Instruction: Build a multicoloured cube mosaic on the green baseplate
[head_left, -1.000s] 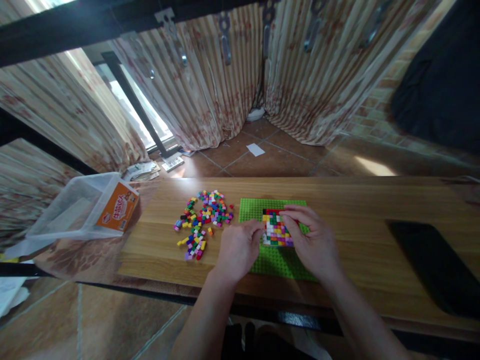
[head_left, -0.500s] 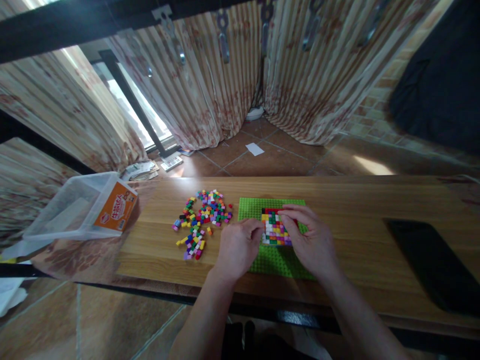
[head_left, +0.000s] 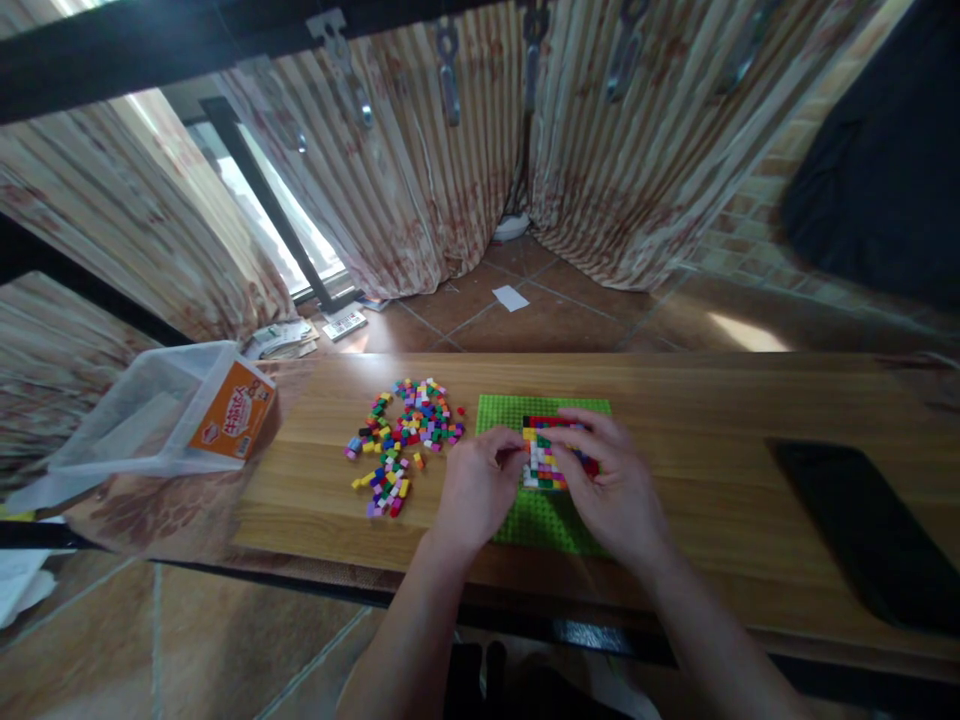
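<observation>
A rectangular build of small toy bricks (head_left: 536,468) in many colours sits on the green studded baseplate (head_left: 517,530). At its left edge is my left hand (head_left: 480,490), thumb and index finger closed in a pinch; anything between the fingertips is too small to make out. My right hand (head_left: 615,490) lies over the right part of the build, its fingers stretched out and a little apart. The right index fingertip reaches close to the left fingertips, near the upper left of the build. The right hand hides much of the bricks beneath it.
Loose coloured bricks (head_left: 420,415) lie in a pile left of the baseplate. A clear plastic box (head_left: 150,400) with an orange label stands at the table's left end. On the right, a black phone-like slab (head_left: 862,530) lies on the wooden table (head_left: 712,420).
My right hand has shifted left across the build, covering more of it, with its index finger now near the left fingertips. My left hand has moved slightly upward, still pinched.
</observation>
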